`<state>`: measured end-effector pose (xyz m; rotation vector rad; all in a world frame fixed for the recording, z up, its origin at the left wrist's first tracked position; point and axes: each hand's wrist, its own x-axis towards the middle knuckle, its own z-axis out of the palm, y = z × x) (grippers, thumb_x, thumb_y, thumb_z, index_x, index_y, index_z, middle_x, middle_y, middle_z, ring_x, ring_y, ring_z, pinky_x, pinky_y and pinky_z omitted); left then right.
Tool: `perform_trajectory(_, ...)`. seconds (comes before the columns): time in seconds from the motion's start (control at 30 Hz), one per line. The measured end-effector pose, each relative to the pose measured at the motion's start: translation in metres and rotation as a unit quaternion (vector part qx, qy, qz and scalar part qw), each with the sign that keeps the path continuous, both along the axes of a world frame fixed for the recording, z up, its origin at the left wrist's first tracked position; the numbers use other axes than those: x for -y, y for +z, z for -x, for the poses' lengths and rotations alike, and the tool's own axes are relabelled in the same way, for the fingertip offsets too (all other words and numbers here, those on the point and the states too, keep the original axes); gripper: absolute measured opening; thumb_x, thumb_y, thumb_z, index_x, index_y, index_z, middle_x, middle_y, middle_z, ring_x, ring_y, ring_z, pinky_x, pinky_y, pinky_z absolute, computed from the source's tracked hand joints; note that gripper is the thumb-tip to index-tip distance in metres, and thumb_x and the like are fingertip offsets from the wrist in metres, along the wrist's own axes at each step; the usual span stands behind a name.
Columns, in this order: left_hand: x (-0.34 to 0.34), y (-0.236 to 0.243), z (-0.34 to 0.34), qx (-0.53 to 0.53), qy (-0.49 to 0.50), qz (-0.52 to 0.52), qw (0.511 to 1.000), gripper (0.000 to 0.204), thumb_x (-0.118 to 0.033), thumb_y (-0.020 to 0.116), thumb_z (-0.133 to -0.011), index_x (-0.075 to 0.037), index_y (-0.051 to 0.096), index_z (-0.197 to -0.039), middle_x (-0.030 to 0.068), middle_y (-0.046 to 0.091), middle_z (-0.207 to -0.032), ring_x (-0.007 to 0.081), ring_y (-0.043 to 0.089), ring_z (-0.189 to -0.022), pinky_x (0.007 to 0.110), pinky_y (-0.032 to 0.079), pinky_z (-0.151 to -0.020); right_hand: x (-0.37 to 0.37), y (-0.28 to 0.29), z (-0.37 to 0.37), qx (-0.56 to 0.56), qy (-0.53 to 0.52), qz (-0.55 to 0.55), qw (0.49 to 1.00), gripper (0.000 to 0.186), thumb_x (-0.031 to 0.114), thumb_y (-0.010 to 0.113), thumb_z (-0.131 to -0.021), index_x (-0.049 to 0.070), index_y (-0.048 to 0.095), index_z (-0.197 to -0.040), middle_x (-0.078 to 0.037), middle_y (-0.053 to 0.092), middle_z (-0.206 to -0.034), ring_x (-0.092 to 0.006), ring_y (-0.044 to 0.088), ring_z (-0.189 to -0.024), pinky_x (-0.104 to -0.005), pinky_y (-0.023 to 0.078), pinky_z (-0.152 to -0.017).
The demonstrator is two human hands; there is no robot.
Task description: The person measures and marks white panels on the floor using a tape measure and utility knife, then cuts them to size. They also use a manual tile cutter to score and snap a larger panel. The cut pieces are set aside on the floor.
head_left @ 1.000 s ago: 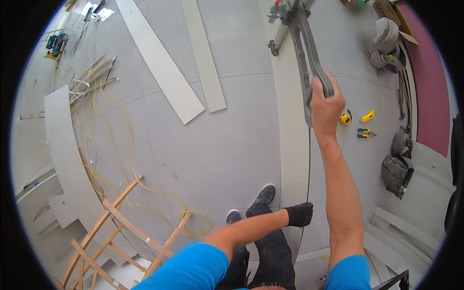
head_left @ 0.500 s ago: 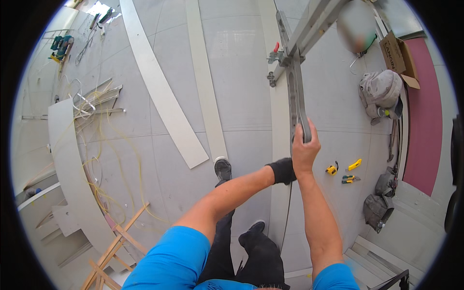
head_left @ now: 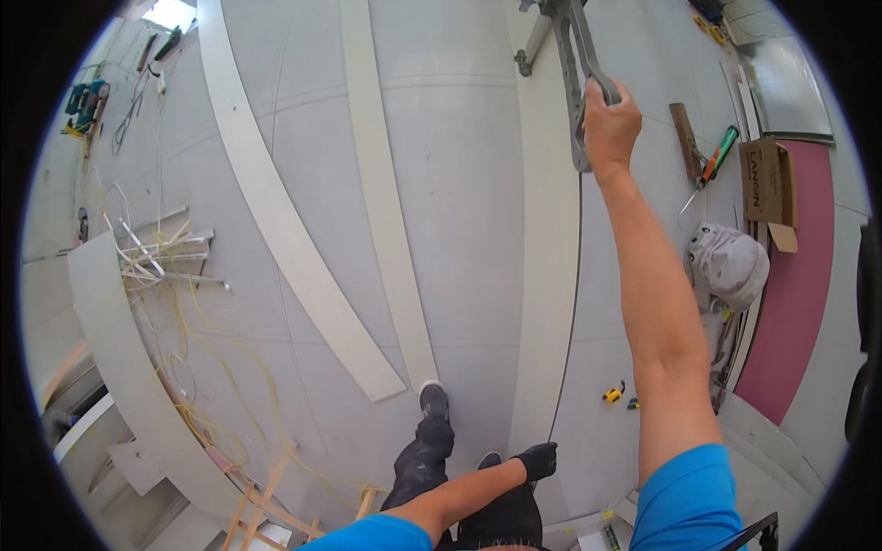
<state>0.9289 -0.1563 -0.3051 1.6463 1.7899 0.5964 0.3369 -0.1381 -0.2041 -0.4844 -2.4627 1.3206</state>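
Observation:
My bare right hand (head_left: 614,129) is stretched far forward, closed around the curved lever handle of a grey metal tool (head_left: 579,55). The tool has a perforated side and stands over a long pale panel (head_left: 548,266); its far end runs out of the picture. My left hand (head_left: 537,462), in a black glove, is near my body at the panel's near end. Its fingers look closed, and what they grip, if anything, is hidden. A thin dark line follows the panel's right edge from the tool toward the glove.
Two more long panels (head_left: 276,202) lie on the floor to the left. Metal strips and tangled yellow cord (head_left: 165,248) lie farther left. On the right are a yellow tape measure (head_left: 614,393), a caulking gun (head_left: 717,161), a grey backpack (head_left: 730,266) and a cardboard box (head_left: 767,188).
The right hand and the tool have moved forward along the panel. My left hand has come back from beside the right wrist to the panel's near end. The view has shifted.

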Motion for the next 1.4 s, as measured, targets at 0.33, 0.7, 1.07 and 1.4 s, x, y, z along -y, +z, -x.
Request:
perform_trajectory(0.33,0.029,-0.059,0.506,0.287,0.423,-0.248,0.823,0.009,-0.006,0.054,-0.073,-0.008,0.062,-0.075,0.0093,0.058,-0.068,0.0278,0.053,-0.064,0.041,0.042,-0.088,0.023,-0.008,0.027,-0.028,0.015,-0.001,0.999,0.031,0.014,0.066,-0.088,-0.004,0.062,-0.112,-0.017,0.070,-0.091,-0.0236,0.068,-0.080,-0.0324,0.053,-0.070)
perform_trajectory(0.7,0.026,-0.005,0.495,-0.083,0.056,-0.002,0.995,0.015,-0.021,0.059,-0.075,-0.018,0.059,-0.061,0.0013,0.057,-0.062,0.0223,0.055,-0.067,0.038,0.041,-0.081,0.035,-0.016,0.453,-0.006,0.003,0.007,1.000,0.039,0.024,0.061,-0.088,-0.005,0.062,-0.114,-0.016,0.067,-0.078,-0.0266,0.064,-0.070,-0.0352,0.051,-0.070)
perform_trajectory(1.07,0.081,-0.029,0.892,-0.238,0.175,-0.151,0.943,0.019,-0.012,0.059,-0.069,-0.015,0.050,-0.054,0.0020,0.048,-0.055,0.0234,0.050,-0.061,0.037,0.042,-0.073,0.080,-0.015,0.593,-0.016,0.015,-0.016,1.000,0.035,0.019,0.065,-0.088,-0.004,0.062,-0.113,-0.014,0.069,-0.080,-0.0216,0.066,-0.068,-0.0317,0.052,-0.067)
perform_trajectory(1.4,0.057,0.022,0.908,-0.004,0.155,-0.105,0.982,0.017,-0.017,0.061,-0.074,-0.018,0.060,-0.057,-0.0024,0.053,-0.055,0.0202,0.053,-0.060,0.040,0.041,-0.076,0.085,-0.012,0.850,-0.018,0.009,0.012,1.000,0.037,0.024,0.065,-0.089,-0.005,0.062,-0.111,-0.010,0.065,-0.070,-0.0178,0.059,-0.061,-0.0305,0.049,-0.063)
